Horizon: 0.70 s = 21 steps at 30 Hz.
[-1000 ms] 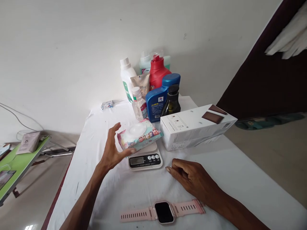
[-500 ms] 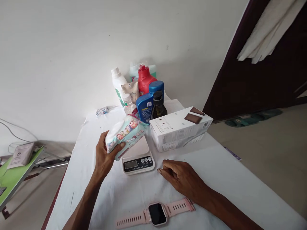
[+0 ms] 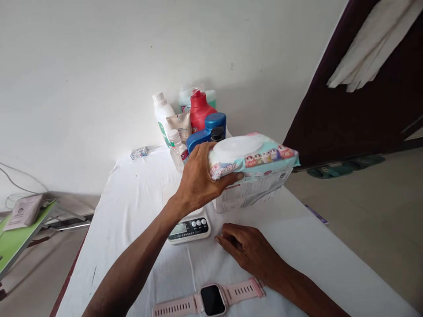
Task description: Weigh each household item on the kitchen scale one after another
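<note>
My left hand [image 3: 201, 178] grips a pack of wet wipes [image 3: 254, 156] by its left end, thumb along the front side. The pack is pale teal with a white lid and cartoon figures. It is over the white box [image 3: 244, 198], covering most of the box's top; whether they touch I cannot tell. Below my left forearm stands a white kitchen scale [image 3: 190, 231], its display partly hidden by the wrist. My right hand [image 3: 246, 246] rests on the tablecloth right of the scale, fingers curled in, nothing visible in them. A pink-strapped smartwatch [image 3: 212, 300] lies nearest me.
At the back stand a white bottle [image 3: 162, 116], a red bottle [image 3: 201, 112], a blue bottle [image 3: 214, 121], a beige pouch [image 3: 180, 125] and a clear bottle [image 3: 178, 152]. A small box [image 3: 139, 152] lies at the left edge. Green slippers [image 3: 345, 167] are on the floor.
My left hand has carried the wipes right and slightly up, from above the scale to over the white box. The scale's display looks brighter. My right hand has stayed nearly still.
</note>
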Motion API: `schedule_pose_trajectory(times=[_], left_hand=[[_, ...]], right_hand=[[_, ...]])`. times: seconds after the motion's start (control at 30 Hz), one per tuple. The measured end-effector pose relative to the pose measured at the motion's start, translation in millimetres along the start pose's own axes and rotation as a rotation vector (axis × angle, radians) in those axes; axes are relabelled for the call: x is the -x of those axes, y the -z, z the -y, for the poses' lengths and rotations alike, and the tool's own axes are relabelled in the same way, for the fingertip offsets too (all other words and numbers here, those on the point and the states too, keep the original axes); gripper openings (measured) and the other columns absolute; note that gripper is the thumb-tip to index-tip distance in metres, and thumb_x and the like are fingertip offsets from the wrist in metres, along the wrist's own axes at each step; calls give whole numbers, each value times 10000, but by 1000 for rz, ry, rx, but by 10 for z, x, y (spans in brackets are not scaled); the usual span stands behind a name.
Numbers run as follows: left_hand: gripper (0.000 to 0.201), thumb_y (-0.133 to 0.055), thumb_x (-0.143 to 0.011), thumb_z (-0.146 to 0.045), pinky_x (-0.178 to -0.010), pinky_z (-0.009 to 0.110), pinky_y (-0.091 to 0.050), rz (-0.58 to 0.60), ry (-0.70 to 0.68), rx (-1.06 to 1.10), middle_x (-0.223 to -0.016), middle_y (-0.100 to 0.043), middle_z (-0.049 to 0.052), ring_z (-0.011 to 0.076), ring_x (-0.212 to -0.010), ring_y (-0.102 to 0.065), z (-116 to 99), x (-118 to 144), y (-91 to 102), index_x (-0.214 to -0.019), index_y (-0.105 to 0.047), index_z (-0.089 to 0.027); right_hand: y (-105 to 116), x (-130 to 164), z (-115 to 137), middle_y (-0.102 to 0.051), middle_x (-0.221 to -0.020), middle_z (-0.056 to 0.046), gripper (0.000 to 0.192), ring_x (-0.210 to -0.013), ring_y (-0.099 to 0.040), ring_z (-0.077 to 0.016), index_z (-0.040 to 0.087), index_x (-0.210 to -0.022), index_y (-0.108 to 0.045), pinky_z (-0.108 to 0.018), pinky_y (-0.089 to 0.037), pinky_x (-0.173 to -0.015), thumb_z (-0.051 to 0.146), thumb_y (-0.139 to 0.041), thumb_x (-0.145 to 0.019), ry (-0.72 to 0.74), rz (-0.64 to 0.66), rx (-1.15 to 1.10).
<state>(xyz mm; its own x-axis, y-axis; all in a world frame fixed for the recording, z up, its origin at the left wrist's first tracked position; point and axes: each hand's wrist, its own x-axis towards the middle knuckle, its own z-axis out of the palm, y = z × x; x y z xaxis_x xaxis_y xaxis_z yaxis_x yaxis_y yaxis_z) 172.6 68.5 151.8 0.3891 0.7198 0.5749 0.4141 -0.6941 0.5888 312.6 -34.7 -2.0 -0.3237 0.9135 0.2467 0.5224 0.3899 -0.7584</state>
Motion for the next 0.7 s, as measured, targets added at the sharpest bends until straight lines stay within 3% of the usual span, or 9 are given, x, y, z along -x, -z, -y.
schedule_pose_trajectory(times=[0.17, 0.3, 0.37, 0.43, 0.53, 0.6, 0.7], left_hand=[[751, -923, -723, -428, -1057, 541, -515, 84, -32, -83, -1331, -633, 125, 335, -1257, -571, 45, -23, -2, -1324, -530, -207], [979, -951, -646, -560, -1163, 604, -429, 51, -29, -43, -1500, -509, 139, 382, -1431, -439, -14, 70, 59, -1447, -476, -259], [974, -906, -679, -633, -1172, 609, -418, 19, -26, -9, -1546, -469, 125, 387, -1464, -415, -30, 133, 142, -1481, -464, -299], [841, -790, -798, -682, -1159, 588, -434, -29, -4, 26, -1544, -482, 111, 368, -1448, -451, 36, 190, 269, -1484, -475, -311], [580, -619, -954, -642, -1088, 526, -493, -195, 134, 29, -1470, -557, 110, 316, -1334, -567, 404, 257, 517, -1399, -547, -276], [502, -644, -952, -579, -1020, 483, -528, -305, 309, -29, -1431, -577, 126, 300, -1256, -613, 825, 296, 701, -1318, -575, -243], [531, -720, -899, -461, -1014, 470, -520, -374, 597, -183, -1460, -522, 178, 306, -1244, -611, 1558, 329, 964, -1328, -531, -213]], right_hand=[[-8, 5, -3, -417, -618, 50, 371, -550, -395, -108, 229, -700, -329, -268, -339, -552, 325, -456, -1035, -3, 0, 1], [-18, 3, -22, -433, -618, 46, 375, -560, -420, -115, 230, -701, -337, -261, -354, -561, 342, -451, -1040, -32, 20, 10], [-26, 12, -37, -428, -614, 47, 379, -556, -417, -116, 232, -700, -335, -256, -352, -553, 350, -453, -1041, -38, 24, 19], [-38, 28, -59, -410, -608, 51, 385, -541, -397, -113, 234, -701, -322, -250, -340, -534, 352, -455, -1042, -27, 11, 30], [-63, 54, -102, -393, -598, 56, 400, -520, -366, -109, 237, -704, -309, -242, -331, -510, 366, -473, -1045, 15, -28, 58], [-80, 60, -129, -390, -588, 58, 414, -506, -359, -107, 238, -700, -318, -238, -335, -497, 383, -497, -1044, 46, -55, 76], [-91, 52, -150, -404, -578, 57, 420, -484, -372, -102, 237, -696, -346, -226, -357, -485, 394, -526, -1043, 82, -91, 85]])
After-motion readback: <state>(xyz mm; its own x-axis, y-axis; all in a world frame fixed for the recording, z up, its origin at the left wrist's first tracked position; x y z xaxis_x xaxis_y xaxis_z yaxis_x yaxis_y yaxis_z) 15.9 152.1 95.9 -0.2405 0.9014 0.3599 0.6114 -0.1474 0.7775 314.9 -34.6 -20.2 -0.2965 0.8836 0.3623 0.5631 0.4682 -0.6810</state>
